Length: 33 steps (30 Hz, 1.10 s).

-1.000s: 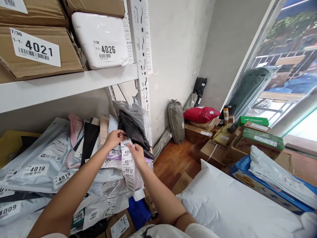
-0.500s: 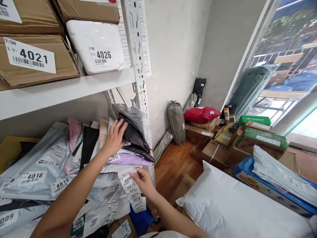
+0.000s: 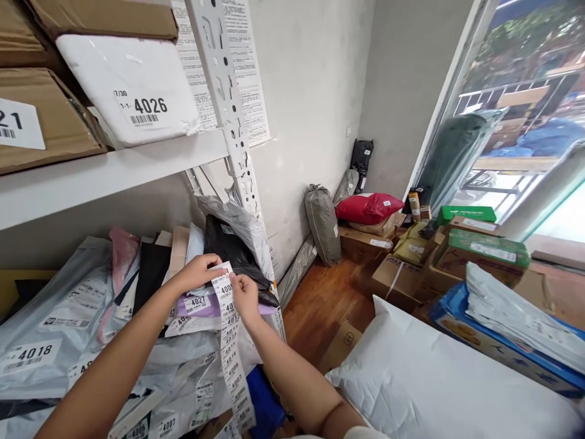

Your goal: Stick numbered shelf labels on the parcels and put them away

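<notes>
My left hand (image 3: 197, 273) and my right hand (image 3: 244, 296) meet at the top end of a long strip of printed number labels (image 3: 231, 350). Fingers of both hands pinch the strip, which hangs down in front of the shelf. Behind the hands lie a black plastic parcel (image 3: 233, 247) and a purple parcel (image 3: 194, 303) labelled 4027. Grey mailer bags, one a parcel marked 4018 (image 3: 31, 356), stand packed to the left. Below, a clear bag carries a 4007 label (image 3: 168, 425).
A white shelf post (image 3: 223, 91) rises by the wall, and its upper board (image 3: 137, 167) holds boxes and a white parcel (image 3: 132, 79) labelled 4026. On the right are a large white bag (image 3: 439, 378), stacked cartons (image 3: 397, 277) and a red parcel (image 3: 370, 208) on the floor.
My left hand has come down from the black parcel to the strip's top end. My right hand has raised the strip, and more of its length hangs in view. The view has shifted right.
</notes>
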Motion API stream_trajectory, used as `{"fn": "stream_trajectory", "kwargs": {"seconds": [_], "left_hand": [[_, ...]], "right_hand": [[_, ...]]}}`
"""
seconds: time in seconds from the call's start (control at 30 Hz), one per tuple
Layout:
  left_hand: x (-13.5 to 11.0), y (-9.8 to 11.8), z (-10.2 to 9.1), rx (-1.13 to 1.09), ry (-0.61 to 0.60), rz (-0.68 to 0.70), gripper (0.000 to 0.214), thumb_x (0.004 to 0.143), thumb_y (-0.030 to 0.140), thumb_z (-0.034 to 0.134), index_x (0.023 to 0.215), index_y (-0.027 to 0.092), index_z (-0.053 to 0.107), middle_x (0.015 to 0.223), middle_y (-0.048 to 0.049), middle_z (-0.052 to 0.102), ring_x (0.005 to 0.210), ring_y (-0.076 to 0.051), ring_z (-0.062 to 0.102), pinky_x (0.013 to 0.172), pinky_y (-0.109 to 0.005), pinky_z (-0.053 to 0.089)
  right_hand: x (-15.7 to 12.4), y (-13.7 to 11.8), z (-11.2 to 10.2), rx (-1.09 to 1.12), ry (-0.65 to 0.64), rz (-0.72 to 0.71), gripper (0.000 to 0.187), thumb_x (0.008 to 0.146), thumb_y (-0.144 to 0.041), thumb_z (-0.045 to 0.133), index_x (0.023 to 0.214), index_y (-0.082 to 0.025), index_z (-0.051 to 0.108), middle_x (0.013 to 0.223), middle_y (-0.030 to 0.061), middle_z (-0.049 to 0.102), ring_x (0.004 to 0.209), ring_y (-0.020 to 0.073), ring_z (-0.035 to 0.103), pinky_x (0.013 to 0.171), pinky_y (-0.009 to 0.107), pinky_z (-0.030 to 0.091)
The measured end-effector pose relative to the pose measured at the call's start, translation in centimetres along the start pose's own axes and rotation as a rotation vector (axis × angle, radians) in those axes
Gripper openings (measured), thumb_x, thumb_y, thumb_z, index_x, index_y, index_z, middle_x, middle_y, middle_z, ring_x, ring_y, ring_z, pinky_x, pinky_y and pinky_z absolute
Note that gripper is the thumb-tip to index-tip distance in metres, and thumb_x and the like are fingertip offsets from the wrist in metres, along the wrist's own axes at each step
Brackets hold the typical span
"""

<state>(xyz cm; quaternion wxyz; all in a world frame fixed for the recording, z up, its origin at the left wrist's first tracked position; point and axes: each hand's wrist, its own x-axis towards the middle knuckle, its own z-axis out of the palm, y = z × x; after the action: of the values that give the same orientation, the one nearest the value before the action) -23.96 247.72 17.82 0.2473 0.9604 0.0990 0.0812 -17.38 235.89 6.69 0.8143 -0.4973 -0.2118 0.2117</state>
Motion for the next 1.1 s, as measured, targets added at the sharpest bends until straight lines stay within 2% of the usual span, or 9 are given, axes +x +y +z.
{"fn": "stream_trajectory", "kwargs": {"seconds": [0.17,0.27,0.4,0.47,0.6,0.73,0.83,0.97,1.1], "left_hand": [[0.1,0.4,1.2,0.090,0.194,-0.067,0.022,0.085,0.040,0.057,0.082,0.020,0.068,0.081,-0.0016,0.067,0.078,-0.021,0.062,0.072,-0.029,0.042],[-0.1,0.3,1.8,0.121,0.281,-0.160,0.020,0.082,0.041,0.064,0.084,0.022,0.067,0.078,0.0004,0.069,0.076,-0.020,0.063,0.069,-0.029,0.042],[-0.5,-0.1,2.2,0.070,0.240,-0.182,0.024,0.083,0.045,0.064,0.078,0.022,0.065,0.077,0.0022,0.068,0.071,-0.019,0.061,0.064,-0.028,0.040],[-0.6,-0.1,2.4,0.127,0.252,-0.148,0.025,0.089,0.042,0.057,0.077,0.021,0.063,0.078,0.0015,0.065,0.072,-0.018,0.059,0.065,-0.028,0.040],[-0.7,0.5,3.2,0.401,0.316,-0.119,0.023,0.096,0.033,0.050,0.079,0.020,0.059,0.084,-0.0006,0.058,0.079,-0.018,0.058,0.068,-0.028,0.041],[-0.6,1.3,4.3,0.731,0.257,-0.137,0.020,0.098,0.026,0.048,0.083,0.018,0.059,0.087,-0.0037,0.055,0.087,-0.021,0.057,0.066,-0.028,0.042],[-0.7,1.4,4.7,0.850,0.233,-0.149,0.018,0.099,0.026,0.048,0.088,0.018,0.060,0.091,-0.0044,0.055,0.088,-0.020,0.057,0.064,-0.027,0.042],[-0.9,1.2,5.0,0.868,0.220,-0.163,0.017,0.098,0.029,0.051,0.088,0.019,0.060,0.090,-0.0035,0.054,0.085,-0.019,0.057,0.060,-0.026,0.042],[-1.0,1.4,5.7,0.904,0.204,-0.155,0.016,0.096,0.023,0.051,0.083,0.018,0.059,0.087,-0.0041,0.054,0.086,-0.022,0.057,0.062,-0.029,0.045]], "right_hand": [[-0.5,0.9,-0.4,0.177,-0.136,0.109,0.046,0.062,-0.060,0.072,0.075,-0.018,0.060,0.056,-0.0019,0.056,0.049,0.0112,0.045,0.050,0.025,0.035],[-0.7,1.4,-0.5,0.174,-0.110,0.117,0.045,0.063,-0.061,0.071,0.070,-0.018,0.057,0.054,-0.0030,0.053,0.048,0.0098,0.040,0.048,0.024,0.032],[-0.8,1.4,-0.5,0.129,-0.023,0.049,0.051,0.068,-0.062,0.069,0.055,-0.021,0.042,0.050,-0.0074,0.037,0.049,0.0068,0.029,0.048,0.023,0.024],[-1.0,1.2,-0.6,0.142,-0.050,0.063,0.052,0.067,-0.062,0.070,0.055,-0.021,0.040,0.051,-0.0079,0.036,0.049,0.0063,0.028,0.048,0.022,0.025],[-1.5,1.1,-1.0,0.186,-0.174,0.159,0.047,0.069,-0.060,0.071,0.069,-0.018,0.051,0.053,-0.0078,0.041,0.048,0.0065,0.030,0.047,0.022,0.026],[-2.2,2.6,-1.2,0.225,-0.042,0.155,0.054,0.069,-0.058,0.072,0.059,-0.021,0.035,0.053,-0.0095,0.033,0.051,0.0056,0.027,0.048,0.020,0.027],[-3.4,3.8,-1.6,0.273,-0.016,0.202,0.050,0.069,-0.054,0.076,0.062,-0.020,0.040,0.057,-0.0073,0.045,0.054,0.0069,0.036,0.053,0.021,0.035],[-5.1,4.6,-3.1,0.300,-0.155,0.305,0.041,0.071,-0.051,0.076,0.086,-0.017,0.061,0.082,0.0042,0.068,0.071,0.0142,0.056,0.067,0.027,0.047],[-5.5,6.0,-5.4,0.267,-0.155,0.420,0.046,0.070,-0.059,0.073,0.071,-0.016,0.057,0.062,0.0012,0.061,0.054,0.0097,0.045,0.053,0.023,0.039]]}}
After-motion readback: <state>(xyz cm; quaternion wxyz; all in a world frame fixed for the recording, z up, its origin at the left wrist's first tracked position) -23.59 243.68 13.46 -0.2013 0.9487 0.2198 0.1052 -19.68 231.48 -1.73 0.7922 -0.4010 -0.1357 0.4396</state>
